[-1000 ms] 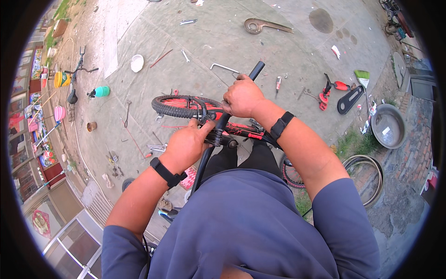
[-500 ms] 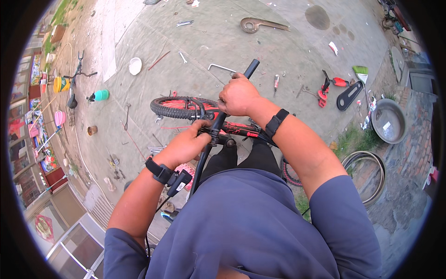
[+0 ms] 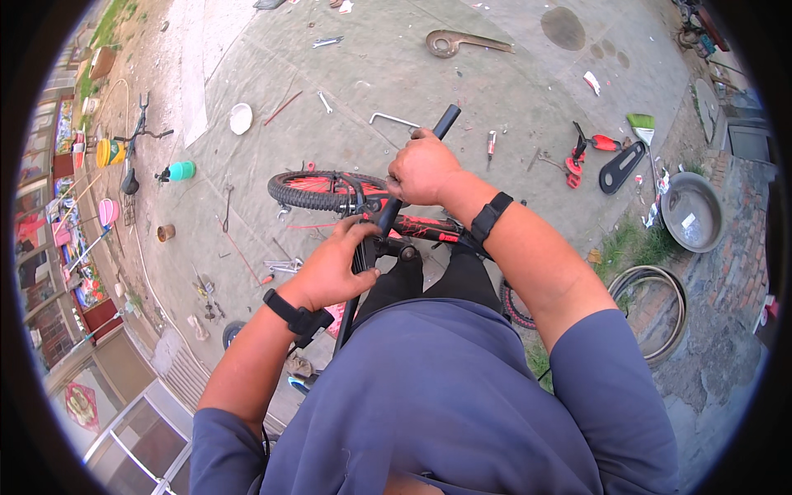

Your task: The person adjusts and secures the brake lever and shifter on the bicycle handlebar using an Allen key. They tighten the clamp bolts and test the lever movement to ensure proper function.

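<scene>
My right hand [image 3: 425, 169] is closed around the black handlebar [image 3: 446, 122], whose far end sticks out beyond the fist. Lower on the same bar, my left hand [image 3: 334, 264] has its thumb and fingers spread apart. Its fingertips rest at the bar near some dark ridged part that the hand partly hides. Beneath the hands is a black and red bicycle frame [image 3: 429, 230], between my legs. One knobby tyre [image 3: 309, 195] with red spokes lies out to the left. Another wheel [image 3: 516, 307] shows partly beside my right leg.
Around the ground lie wrenches [image 3: 325, 102], a hex key [image 3: 394, 120], a screwdriver [image 3: 492, 143] and a chain guard [image 3: 621, 168]. A metal basin [image 3: 691, 213] and coiled hose [image 3: 681, 309] are at right. A white bowl [image 3: 241, 119] and teal bottle [image 3: 181, 170] are at left.
My left hand has loosened from the bar, its thumb and fingers spreading and the wrist turning slightly. The right hand keeps its hold in the same place.
</scene>
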